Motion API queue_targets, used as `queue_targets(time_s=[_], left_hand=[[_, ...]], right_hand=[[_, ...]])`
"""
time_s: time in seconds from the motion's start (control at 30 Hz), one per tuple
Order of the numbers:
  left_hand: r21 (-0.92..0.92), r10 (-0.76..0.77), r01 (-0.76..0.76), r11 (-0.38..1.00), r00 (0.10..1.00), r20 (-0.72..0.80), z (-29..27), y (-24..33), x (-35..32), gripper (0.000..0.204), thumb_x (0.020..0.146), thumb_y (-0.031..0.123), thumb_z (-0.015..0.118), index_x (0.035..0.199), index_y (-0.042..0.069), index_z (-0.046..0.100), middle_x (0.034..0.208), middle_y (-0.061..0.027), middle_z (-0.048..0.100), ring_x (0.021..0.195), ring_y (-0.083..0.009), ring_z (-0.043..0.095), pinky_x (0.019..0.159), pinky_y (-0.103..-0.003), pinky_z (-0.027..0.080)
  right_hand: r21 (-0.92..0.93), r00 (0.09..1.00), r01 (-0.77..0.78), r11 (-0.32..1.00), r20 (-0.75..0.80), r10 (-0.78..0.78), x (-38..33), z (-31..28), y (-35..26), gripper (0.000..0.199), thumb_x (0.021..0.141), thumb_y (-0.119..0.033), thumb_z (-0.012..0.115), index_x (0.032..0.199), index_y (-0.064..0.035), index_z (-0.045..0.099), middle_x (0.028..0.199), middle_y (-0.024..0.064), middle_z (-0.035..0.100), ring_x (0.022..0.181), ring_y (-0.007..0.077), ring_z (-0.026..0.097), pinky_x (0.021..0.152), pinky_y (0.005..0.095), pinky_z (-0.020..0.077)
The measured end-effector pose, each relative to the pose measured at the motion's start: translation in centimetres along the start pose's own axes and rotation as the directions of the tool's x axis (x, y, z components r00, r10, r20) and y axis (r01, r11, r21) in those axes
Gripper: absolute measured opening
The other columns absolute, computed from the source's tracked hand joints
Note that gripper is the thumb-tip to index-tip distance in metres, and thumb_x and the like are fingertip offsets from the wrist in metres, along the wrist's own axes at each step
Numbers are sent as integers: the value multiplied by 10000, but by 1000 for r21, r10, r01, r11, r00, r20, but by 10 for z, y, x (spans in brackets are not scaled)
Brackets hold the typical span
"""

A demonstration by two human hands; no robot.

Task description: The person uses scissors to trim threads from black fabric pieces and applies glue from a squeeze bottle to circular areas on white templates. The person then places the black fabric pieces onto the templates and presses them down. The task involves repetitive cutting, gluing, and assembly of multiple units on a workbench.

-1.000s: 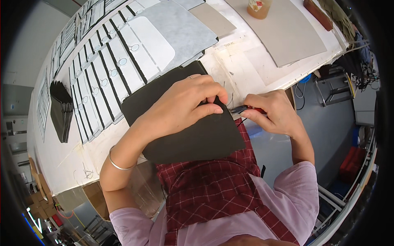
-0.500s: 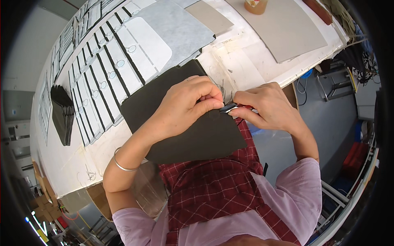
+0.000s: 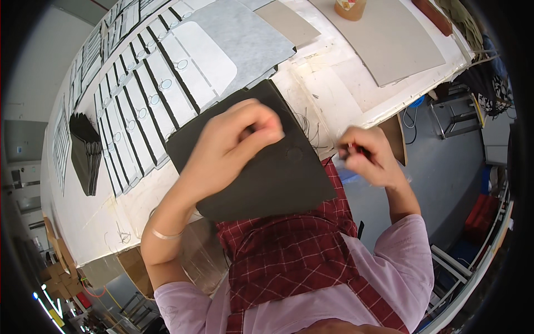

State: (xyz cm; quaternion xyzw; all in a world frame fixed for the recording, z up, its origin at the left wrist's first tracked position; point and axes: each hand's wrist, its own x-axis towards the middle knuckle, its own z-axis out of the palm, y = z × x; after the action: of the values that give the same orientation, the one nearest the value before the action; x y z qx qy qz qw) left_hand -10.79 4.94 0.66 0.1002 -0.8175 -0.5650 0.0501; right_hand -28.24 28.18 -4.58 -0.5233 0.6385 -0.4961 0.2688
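Dark sheet overhangs the white worktable's near edge. Left hand rests on it, fingers curled narrow, pinching nothing discernible. Just beside the sheet, right hand grips a red-handled tool.

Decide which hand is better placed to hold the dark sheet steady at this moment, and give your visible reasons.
Probably the left hand: it is already over the dark sheet, fingers curled above its middle. The right hand is off the sheet's right edge, gripping a small red-tipped tool.
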Motion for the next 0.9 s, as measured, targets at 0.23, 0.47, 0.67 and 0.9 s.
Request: queue_targets(time_s=[0.23,0.47,0.67,0.9], left_hand=[[95,-312,377,921,863,-398,-84,2,-225,208,835,165,730,803,5,602,767,-73,606,694,-195,545,672,-296,429],[252,-47,934,255,272,-961,-70,-31,-345,168,943,145,651,848,14,606,722,-12,572,673,-91,505,587,-258,384],[125,-172,360,924,688,-705,-16,-21,-209,120,883,31,655,781,17,593,706,-15,586,634,-75,522,577,-222,407],[195,-6,33,980,991,-136,54,13,-65,206,904,108,717,736,9,651,546,-31,591,471,-69,554,446,-239,405]], right_hand=[[54,995,-63,997,-72,67,-40,32,-2,203,722,-79,844,888,-58,728,699,20,669,528,93,522,501,245,376],[-179,969,-3,984,-243,-41,-51,46,2,198,698,1,772,879,-64,726,618,21,616,490,106,550,456,263,386],[-248,957,-72,966,-288,-3,-55,55,-1,182,683,-23,766,848,-69,707,577,33,570,464,160,532,454,284,388],[-39,993,-99,994,-62,97,-55,58,-14,165,703,-51,765,741,-29,605,556,76,501,462,235,497,453,335,363]])
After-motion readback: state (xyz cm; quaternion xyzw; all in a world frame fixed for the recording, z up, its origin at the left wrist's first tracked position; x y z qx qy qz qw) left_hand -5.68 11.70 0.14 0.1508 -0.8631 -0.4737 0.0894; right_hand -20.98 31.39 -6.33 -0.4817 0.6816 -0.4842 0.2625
